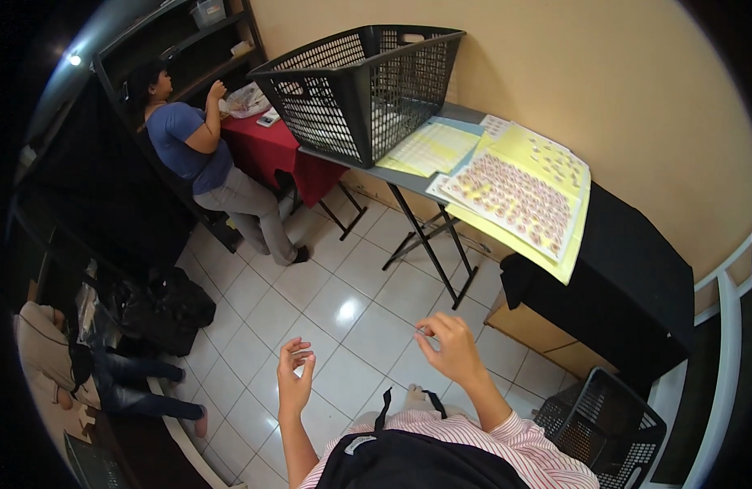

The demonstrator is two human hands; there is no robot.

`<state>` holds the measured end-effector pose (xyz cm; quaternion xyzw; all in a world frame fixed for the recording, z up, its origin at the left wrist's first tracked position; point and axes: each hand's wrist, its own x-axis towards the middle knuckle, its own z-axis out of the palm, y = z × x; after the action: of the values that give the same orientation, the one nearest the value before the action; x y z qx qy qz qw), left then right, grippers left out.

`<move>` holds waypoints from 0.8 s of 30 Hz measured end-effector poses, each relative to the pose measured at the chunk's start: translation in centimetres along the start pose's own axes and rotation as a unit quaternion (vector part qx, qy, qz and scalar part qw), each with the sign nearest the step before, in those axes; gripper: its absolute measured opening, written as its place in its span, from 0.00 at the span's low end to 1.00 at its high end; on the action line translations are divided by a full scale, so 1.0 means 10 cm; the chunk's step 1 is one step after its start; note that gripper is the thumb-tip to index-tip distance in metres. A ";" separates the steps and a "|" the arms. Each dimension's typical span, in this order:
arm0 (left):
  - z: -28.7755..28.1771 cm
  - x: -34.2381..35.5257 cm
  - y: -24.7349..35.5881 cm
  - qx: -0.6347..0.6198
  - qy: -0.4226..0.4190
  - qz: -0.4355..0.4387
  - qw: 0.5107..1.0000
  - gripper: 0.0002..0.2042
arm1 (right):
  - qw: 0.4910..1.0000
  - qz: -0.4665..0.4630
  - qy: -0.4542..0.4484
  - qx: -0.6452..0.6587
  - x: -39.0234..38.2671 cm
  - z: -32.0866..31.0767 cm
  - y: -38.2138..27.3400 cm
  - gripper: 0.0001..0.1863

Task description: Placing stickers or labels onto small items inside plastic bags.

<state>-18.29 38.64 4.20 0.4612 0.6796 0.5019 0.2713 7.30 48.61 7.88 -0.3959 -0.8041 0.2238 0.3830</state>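
Note:
My left hand (296, 371) is raised in front of me over the tiled floor, fingers curved and apart, holding nothing. My right hand (448, 346) hangs in the air to the right, also loosely open and empty. Beyond it stands a grey folding table (335, 155) bearing a large black slotted plastic basket (364, 110), yellow sheets (429, 138), and printed white sheets (506, 196) covered in small round pinkish shapes on yellow backing. Neither hand touches these.
A co-worker (180, 130) stands at a red-covered table (262, 151) by shelving (189, 57). Another person (58, 350) is at lower left beside black bags (172, 310). A black-draped box (612, 285) and black crate (604, 432) are at right.

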 end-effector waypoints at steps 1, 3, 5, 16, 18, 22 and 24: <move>0.00 0.19 0.04 -0.012 0.016 0.012 1.000 0.17 | 1.000 -0.010 0.027 -0.009 0.18 -0.04 0.04 0.07; 0.00 0.54 0.10 -0.041 0.051 0.023 0.998 0.15 | 0.998 -0.024 0.051 -0.019 0.47 -0.07 0.11 0.06; -0.06 0.92 0.11 -0.042 0.063 0.037 0.996 0.15 | 0.996 -0.030 0.079 0.000 0.73 -0.05 0.16 0.05; -0.57 3.75 1.30 -0.061 0.034 0.302 0.951 0.15 | 0.936 -0.146 0.298 -0.114 3.02 -0.38 0.29 0.08; -0.61 4.37 1.64 -0.067 0.022 0.333 0.940 0.14 | 0.905 -0.216 0.324 -0.172 3.74 -0.59 0.05 0.07; -0.68 5.48 2.16 -0.026 -0.058 0.363 0.930 0.16 | 0.910 -0.293 0.204 -0.213 5.07 -0.64 -0.15 0.05; -0.61 5.92 2.36 0.042 -0.134 0.354 0.925 0.17 | 0.894 -0.300 0.122 -0.309 5.59 -0.52 -0.14 0.08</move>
<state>-40.31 90.91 33.87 0.7453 0.4502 0.4700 0.1447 -11.20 93.24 36.44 -0.2587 -0.8603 -0.2112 0.3852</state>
